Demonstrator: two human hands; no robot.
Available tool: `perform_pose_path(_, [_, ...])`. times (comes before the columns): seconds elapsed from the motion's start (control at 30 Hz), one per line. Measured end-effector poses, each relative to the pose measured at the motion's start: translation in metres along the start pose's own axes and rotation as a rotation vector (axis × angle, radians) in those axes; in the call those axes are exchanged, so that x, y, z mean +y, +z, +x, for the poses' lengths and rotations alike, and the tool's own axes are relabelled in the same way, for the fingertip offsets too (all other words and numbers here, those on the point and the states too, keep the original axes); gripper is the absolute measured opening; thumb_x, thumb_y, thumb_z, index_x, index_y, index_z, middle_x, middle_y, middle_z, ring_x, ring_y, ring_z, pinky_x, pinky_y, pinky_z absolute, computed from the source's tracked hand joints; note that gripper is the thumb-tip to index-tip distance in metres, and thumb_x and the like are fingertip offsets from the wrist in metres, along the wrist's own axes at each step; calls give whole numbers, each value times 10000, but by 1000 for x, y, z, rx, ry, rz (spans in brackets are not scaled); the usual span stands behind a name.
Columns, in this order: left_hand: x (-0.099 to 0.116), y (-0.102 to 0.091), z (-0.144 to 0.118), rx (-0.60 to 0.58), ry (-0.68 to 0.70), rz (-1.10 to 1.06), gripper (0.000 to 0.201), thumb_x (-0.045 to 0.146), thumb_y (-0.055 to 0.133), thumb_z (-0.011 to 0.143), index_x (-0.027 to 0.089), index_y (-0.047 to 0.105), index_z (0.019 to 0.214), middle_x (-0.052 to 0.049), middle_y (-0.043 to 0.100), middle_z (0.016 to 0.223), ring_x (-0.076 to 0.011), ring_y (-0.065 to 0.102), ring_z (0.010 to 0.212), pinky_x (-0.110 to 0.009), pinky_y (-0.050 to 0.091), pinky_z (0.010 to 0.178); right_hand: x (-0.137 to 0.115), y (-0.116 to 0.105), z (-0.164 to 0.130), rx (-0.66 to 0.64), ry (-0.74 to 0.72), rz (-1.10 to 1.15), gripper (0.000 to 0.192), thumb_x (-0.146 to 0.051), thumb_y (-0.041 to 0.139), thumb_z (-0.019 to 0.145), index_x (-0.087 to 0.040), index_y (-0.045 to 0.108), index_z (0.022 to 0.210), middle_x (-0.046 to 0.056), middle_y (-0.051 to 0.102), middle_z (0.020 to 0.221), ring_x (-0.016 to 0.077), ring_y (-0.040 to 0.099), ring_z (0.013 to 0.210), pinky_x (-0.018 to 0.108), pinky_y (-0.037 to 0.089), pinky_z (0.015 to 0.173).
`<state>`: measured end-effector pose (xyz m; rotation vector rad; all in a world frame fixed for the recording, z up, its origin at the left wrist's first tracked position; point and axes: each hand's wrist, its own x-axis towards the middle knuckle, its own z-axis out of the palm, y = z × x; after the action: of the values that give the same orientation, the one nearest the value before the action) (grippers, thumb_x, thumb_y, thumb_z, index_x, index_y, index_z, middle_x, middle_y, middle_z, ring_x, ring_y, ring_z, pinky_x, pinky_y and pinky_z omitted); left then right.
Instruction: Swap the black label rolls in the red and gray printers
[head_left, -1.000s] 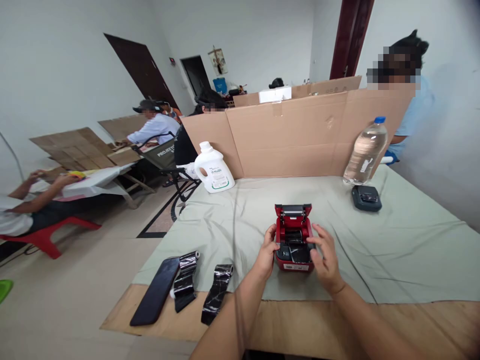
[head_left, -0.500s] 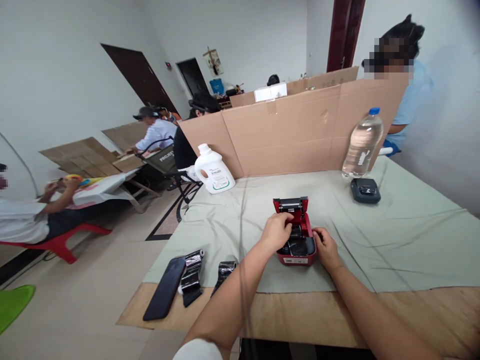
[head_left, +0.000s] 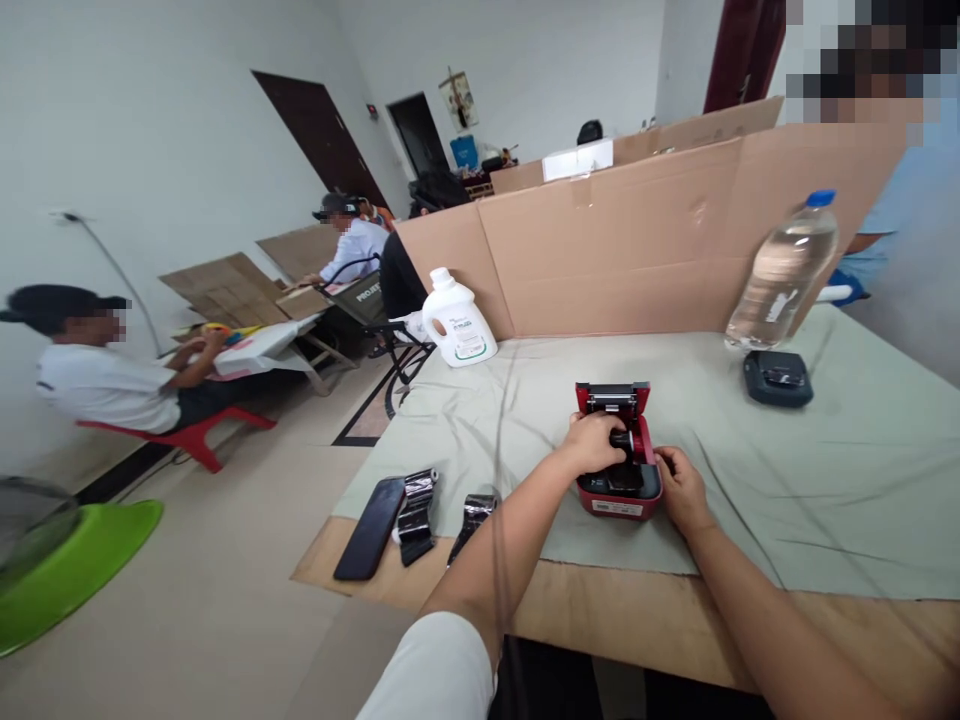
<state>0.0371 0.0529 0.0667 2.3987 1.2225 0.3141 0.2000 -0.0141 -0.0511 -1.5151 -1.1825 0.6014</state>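
A small red label printer [head_left: 619, 498] sits open on the grey-green cloth, its lid [head_left: 613, 397] tilted up at the back. My left hand [head_left: 594, 442] reaches into the open bay with its fingers closed on a black roll [head_left: 623, 440]. My right hand [head_left: 681, 486] grips the printer's right front corner and steadies it.
Near the table's left front edge lie a black phone [head_left: 369, 513] and two black ribbon strips [head_left: 417, 505]. A white jug [head_left: 459, 322], a water bottle [head_left: 781, 271] and a dark small printer [head_left: 778, 378] stand before a cardboard screen [head_left: 637, 245]. Other people sit at left; one person stands behind the screen.
My left hand went from the printer's left side into the open bay and closed on the black roll. My right hand shifted to the printer's right front corner. The view swung right.
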Motion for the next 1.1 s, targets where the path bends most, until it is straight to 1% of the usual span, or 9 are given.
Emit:
perform_pose_path(0.13, [-18,-12,-27,90,44,-574,389,211,682,683,148,658,1066,-81,669,1087,-209,606,1000,-330,447,919,0,-1,0,-7,-5,9,382,-521,489,802,-180,629,904,84,700,850,223,616,754,358,490,720])
perform_pose_path(0.2, [-38,-24,-44,59,10,-827,387,261,680,713,124,655,1073,-84,682,1036,-206,621,949,-321,466,870,0,-2,0,-16,-3,8,383,-513,492,809,-172,631,913,103,700,862,236,616,758,371,483,722])
perform_pose_path(0.27, [-67,-40,-64,7,-70,-897,410,295,691,710,115,661,1077,-82,693,1002,-208,632,909,-327,474,843,0,-2,0,-24,3,6,379,-510,497,811,-172,633,916,118,700,864,250,616,754,388,475,721])
perform_pose_path(0.33, [-103,-57,-83,-18,-194,-761,443,265,707,673,114,665,1087,-80,700,1015,-220,637,923,-339,481,856,0,-2,0,-26,7,4,365,-510,498,808,-184,630,904,123,700,859,261,614,751,403,469,719])
perform_pose_path(0.43, [-155,-75,-109,10,-379,-339,435,183,673,640,134,679,1072,-71,703,1082,-237,627,1026,-347,457,962,0,-1,0,-24,-4,-3,343,-511,492,806,-205,625,887,123,701,866,271,615,766,411,465,726])
perform_pose_path(0.57, [-198,-80,-132,60,-515,-86,430,179,639,642,166,684,1069,-74,701,1118,-273,613,1099,-383,442,1012,-2,-1,0,-21,-18,-7,361,-513,476,809,-192,620,888,113,702,864,260,616,780,401,479,740])
perform_pose_path(0.73, [-214,-74,-152,89,-556,-9,501,248,631,682,138,635,1170,-118,648,1222,-276,588,1156,-373,438,1023,-2,-1,-1,-27,-2,-20,358,-512,474,795,-198,616,894,75,705,850,222,617,762,360,490,736])
perform_pose_path(0.87, [-229,-82,-172,106,-675,139,548,225,494,773,105,525,1307,-139,588,1303,-225,599,1137,-315,468,963,-3,-1,-1,-39,10,-4,355,-507,477,802,-195,613,903,77,702,861,225,620,772,364,492,745])
perform_pose_path(1.1, [-231,-82,-196,1,-711,278,431,133,604,612,182,679,1033,-113,665,1119,-293,576,1122,-359,434,967,-3,0,-2,-42,-10,10,332,-493,475,821,-201,614,900,91,703,880,241,623,799,385,490,766])
